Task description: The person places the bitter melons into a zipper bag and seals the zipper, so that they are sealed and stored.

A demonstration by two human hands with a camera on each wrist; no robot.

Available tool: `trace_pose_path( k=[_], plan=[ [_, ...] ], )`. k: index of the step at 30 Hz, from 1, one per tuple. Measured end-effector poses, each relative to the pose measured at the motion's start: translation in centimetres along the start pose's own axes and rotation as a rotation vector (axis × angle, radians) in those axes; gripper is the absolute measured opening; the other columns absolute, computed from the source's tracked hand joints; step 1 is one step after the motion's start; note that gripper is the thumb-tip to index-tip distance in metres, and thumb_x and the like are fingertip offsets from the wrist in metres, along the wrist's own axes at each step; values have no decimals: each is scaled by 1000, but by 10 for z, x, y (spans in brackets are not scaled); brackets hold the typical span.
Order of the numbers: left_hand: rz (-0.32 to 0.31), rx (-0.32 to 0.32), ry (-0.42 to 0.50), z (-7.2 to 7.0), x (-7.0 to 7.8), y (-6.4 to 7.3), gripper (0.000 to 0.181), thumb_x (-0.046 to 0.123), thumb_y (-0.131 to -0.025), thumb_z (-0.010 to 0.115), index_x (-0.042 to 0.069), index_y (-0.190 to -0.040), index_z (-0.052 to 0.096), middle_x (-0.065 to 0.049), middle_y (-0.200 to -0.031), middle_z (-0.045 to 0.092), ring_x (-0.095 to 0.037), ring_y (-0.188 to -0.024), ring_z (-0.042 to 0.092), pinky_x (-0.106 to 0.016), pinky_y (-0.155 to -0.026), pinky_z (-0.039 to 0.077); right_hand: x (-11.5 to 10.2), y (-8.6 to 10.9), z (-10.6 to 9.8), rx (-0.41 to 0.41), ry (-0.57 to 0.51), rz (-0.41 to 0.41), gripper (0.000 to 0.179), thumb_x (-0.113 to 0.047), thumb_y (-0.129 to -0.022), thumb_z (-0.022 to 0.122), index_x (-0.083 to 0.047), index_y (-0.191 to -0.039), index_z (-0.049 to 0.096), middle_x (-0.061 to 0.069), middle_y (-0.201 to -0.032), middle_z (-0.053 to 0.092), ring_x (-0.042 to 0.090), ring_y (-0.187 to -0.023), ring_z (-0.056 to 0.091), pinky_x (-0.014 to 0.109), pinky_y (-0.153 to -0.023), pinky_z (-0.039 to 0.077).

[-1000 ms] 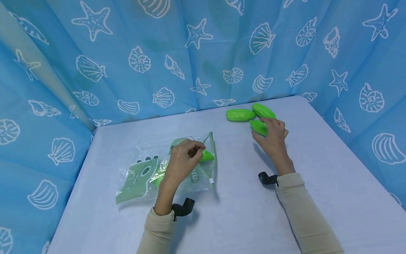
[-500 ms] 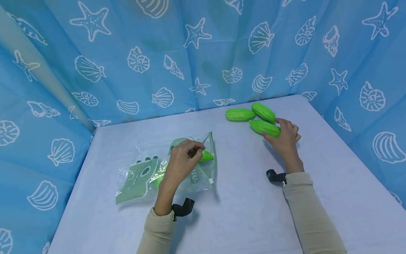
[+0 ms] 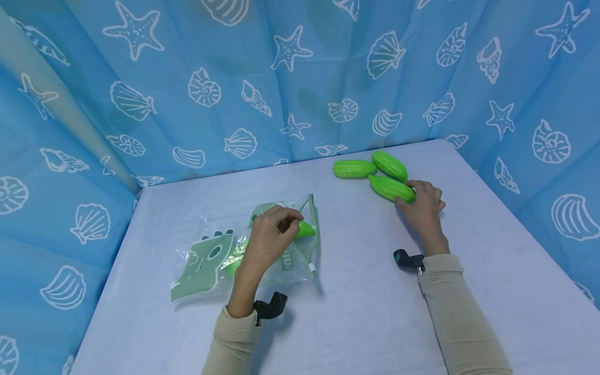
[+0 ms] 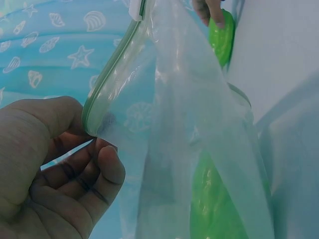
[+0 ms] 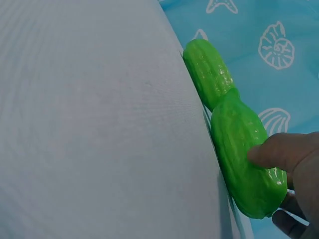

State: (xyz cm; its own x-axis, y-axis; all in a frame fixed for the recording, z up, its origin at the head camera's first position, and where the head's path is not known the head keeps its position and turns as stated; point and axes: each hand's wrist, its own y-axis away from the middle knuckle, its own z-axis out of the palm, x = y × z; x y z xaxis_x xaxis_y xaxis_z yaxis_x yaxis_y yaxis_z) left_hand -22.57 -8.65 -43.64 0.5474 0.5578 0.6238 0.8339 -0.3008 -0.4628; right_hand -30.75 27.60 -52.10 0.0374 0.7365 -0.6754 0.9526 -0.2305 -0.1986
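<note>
My left hand (image 3: 267, 242) pinches the rim of a clear zip bag (image 3: 199, 273) with green printing, holding its mouth raised. In the left wrist view, thumb and fingers meet at the green zip strip (image 4: 107, 74). Inside the bag lies a bright green gourd (image 4: 214, 199), seen through the plastic. My right hand (image 3: 425, 211) grips the right end of another ridged green gourd (image 3: 388, 188), thumb on the near side and fingers on the far side. The right wrist view shows the thumb (image 5: 279, 152) laid against this gourd, its pointed tip facing away from the hand.
Two more green gourds lie just behind the held one: a left gourd (image 3: 354, 169) and a rear gourd (image 3: 390, 165). A white cloth covers the table (image 3: 347, 312). Blue shell-patterned curtains (image 3: 328, 78) stand behind and at both sides.
My right hand has slid rightward from over the gourd's middle to its right end, uncovering most of it. The left hand and bag have stayed in place.
</note>
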Motion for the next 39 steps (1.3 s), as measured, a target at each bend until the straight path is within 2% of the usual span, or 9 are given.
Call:
trace_pose_path(
  k=[13, 20, 24, 27, 39],
  plan=[
    [-2, -8, 5, 0, -1, -1, 19, 3, -93, 59, 9, -100, 75, 3, -88, 63, -11, -70, 53, -28, -63, 48, -4, 1, -6, -38, -2, 29, 60, -28, -93, 68, 0, -142, 49, 24, -147, 41, 42, -133, 29, 60, -99, 22],
    [1, 0, 10, -1, -3, -2, 17, 3, -93, 60, 6, -100, 75, 2, -88, 64, -11, -72, 54, -27, -64, 49, -13, 0, -10, -15, -36, -42, 59, -29, -92, 70, 1, -140, 52, 24, -144, 46, 42, -133, 32, 61, -100, 23],
    [-1, 3, 5, -1, -4, -1, 17, 2, -92, 60, 6, -100, 75, 2, -88, 64, -11, -71, 54, -27, -64, 49, -19, 1, -10, -22, -50, -74, 59, -28, -91, 72, 1, -139, 54, 23, -142, 48, 40, -129, 37, 58, -101, 32],
    [2, 2, 1, -1, -4, -1, 17, 2, -93, 60, 6, -100, 75, 2, -87, 63, -11, -71, 53, -27, -63, 48, -23, 2, -11, -30, -55, -87, 58, -28, -91, 72, -1, -139, 55, 21, -142, 48, 37, -124, 40, 54, -95, 39],
    [11, 1, 10, -2, -3, 0, 18, 2, -93, 59, 7, -100, 75, 1, -88, 63, -11, -70, 53, -28, -63, 48, -34, 8, -20, -113, -39, -142, 54, -33, -92, 72, -7, -137, 58, 18, -137, 52, 38, -119, 43, 57, -92, 40]
  ],
)
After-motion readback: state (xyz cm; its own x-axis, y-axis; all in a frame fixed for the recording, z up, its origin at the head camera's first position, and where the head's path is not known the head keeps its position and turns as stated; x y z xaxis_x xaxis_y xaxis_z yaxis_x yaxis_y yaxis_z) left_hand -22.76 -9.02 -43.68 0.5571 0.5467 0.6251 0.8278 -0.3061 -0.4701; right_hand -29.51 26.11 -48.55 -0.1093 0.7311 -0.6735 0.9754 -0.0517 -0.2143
